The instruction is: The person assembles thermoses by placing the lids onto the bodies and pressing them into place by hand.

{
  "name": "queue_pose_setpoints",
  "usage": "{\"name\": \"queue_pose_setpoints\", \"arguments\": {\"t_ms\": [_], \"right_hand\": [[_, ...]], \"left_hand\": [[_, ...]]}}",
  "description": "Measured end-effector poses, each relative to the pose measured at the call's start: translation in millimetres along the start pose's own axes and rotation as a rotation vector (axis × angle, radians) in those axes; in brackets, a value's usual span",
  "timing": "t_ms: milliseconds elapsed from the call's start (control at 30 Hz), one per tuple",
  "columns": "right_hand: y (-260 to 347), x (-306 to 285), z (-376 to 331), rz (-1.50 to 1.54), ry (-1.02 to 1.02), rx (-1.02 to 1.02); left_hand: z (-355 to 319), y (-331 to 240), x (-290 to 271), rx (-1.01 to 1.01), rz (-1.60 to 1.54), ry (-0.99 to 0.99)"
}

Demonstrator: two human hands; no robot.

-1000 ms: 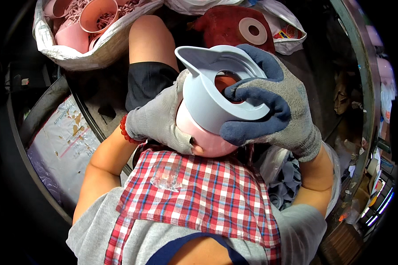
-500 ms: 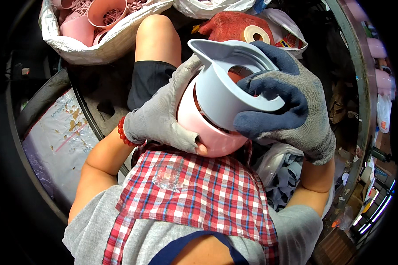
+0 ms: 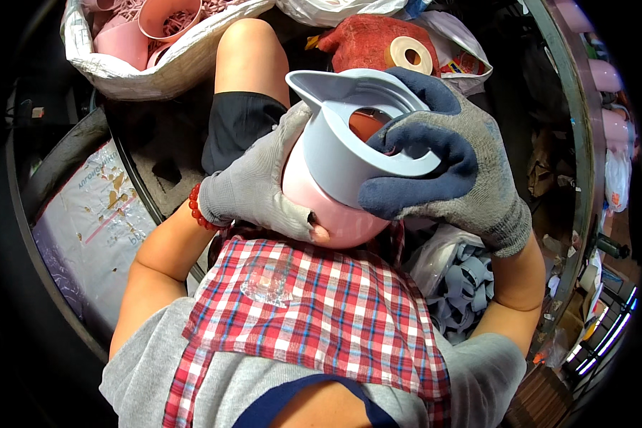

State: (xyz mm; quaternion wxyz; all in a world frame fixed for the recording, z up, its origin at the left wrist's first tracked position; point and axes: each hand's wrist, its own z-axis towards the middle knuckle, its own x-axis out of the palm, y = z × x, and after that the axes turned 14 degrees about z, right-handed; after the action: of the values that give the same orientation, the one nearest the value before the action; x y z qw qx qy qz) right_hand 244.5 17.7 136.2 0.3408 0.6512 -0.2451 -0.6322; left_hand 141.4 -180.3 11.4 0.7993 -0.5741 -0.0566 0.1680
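Note:
Over my lap I hold a pink rounded jug body (image 3: 335,221) with a light blue-grey spout collar (image 3: 342,160) seated on its top. The collar's spout points to the far left, and an orange-brown inside shows through its opening. My left hand (image 3: 260,175), in a grey glove with a worn thumb tip, is closed round the pink body's left side. My right hand (image 3: 456,157), in a grey glove with blue coated fingers, grips the collar's right rim; its fingers curl into the opening. The pink body's underside is hidden.
A white woven sack (image 3: 171,78) with pink jug bodies and small pink parts stands at the far left. Ahead lie a red cloth (image 3: 364,43) and a cream ring (image 3: 412,55). A clear bag of blue-grey parts (image 3: 471,285) sits right of my lap. A metal frame (image 3: 585,143) runs along the right.
The collar has come down onto the pink body; the dark gap between them has closed. Both hands and the jug have shifted slightly left.

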Motion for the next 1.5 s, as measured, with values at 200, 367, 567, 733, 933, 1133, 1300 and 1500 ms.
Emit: {"name": "queue_pose_setpoints", "arguments": {"t_ms": [200,367,567,733,933,1133,1300,1500], "right_hand": [[19.8,29.6,6.5,0.179,0.061,-0.194],[4.9,-30.5,-0.5,0.283,-0.124,0.014],[-46.9,-96.0,-107.7,-0.024,-0.507,0.548],[-40.0,-81.4,-292.7,-0.524,-0.662,1.307],[-23.4,16.6,-510.5,-1.34,-0.602,1.651],[-18.6,75.6,-503.5,-0.336,-0.766,1.899],[-37.1,117.3,-490.9,-0.218,-0.872,1.782],[-88.1,117.0,-495.5,0.245,-0.688,1.955]], "left_hand": [[-11.2,-1.8,-5.2,-0.057,0.045,0.032],[-0.2,-19.6,-6.7,-0.248,0.017,0.004],[12.6,-5.3,-0.9,-0.283,-0.028,-0.139],[-23.8,76.3,-46.3,-0.179,0.307,0.124],[-26.9,121.9,-85.4,-0.206,0.214,0.281],[-20.7,123.6,-104.1,-0.283,0.248,0.25],[-4.1,106.9,-98.8,-0.4,0.064,0.187],[2.4,102.4,-90.1,-0.452,-0.016,0.17]]}}
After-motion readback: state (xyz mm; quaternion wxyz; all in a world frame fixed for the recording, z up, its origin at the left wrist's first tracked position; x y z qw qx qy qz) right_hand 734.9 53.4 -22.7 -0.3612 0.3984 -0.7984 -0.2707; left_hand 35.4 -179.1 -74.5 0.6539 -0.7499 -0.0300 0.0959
